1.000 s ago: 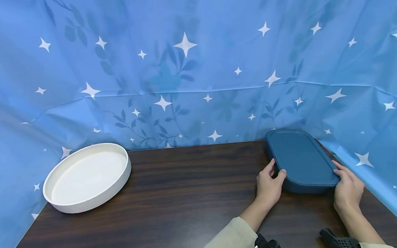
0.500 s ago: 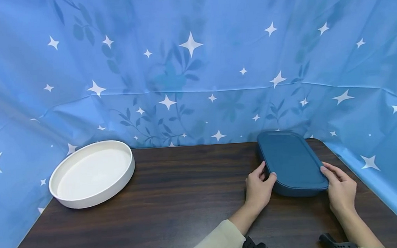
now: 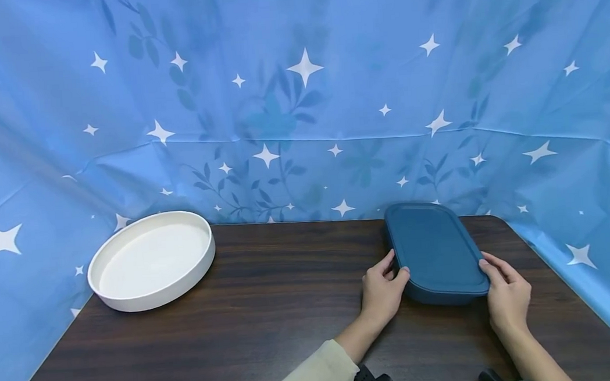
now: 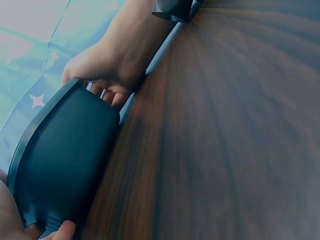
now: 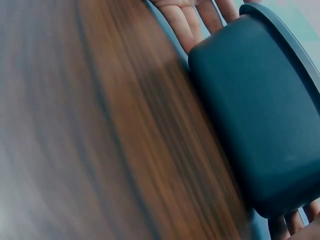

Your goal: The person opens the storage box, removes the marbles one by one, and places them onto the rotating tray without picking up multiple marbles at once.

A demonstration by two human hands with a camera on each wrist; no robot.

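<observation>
A dark blue lidded box [image 3: 437, 255] with rounded corners is held between my two hands at the right of the table. My left hand [image 3: 381, 290] grips its left side near the front corner, thumb by the lid's rim. On the opposite side my right hand [image 3: 508, 297] grips the front right corner, thumb on the lid edge. The box wall [image 5: 260, 110] fills much of the right wrist view, and the left wrist view shows the same wall [image 4: 65, 150] close above the wood. Whether its underside touches the table cannot be told. The lid hides any contents.
A round white tray [image 3: 152, 258] with a low rim stands at the table's back left. Dark wood tabletop [image 3: 280, 297] spans the space between tray and box. A blue star-patterned curtain [image 3: 300, 115] hangs along the back and sides.
The box, gripped by both hands, has moved left, nearer the white tray. The head view has also turned slightly, shifting the tray and curtain rightward.
</observation>
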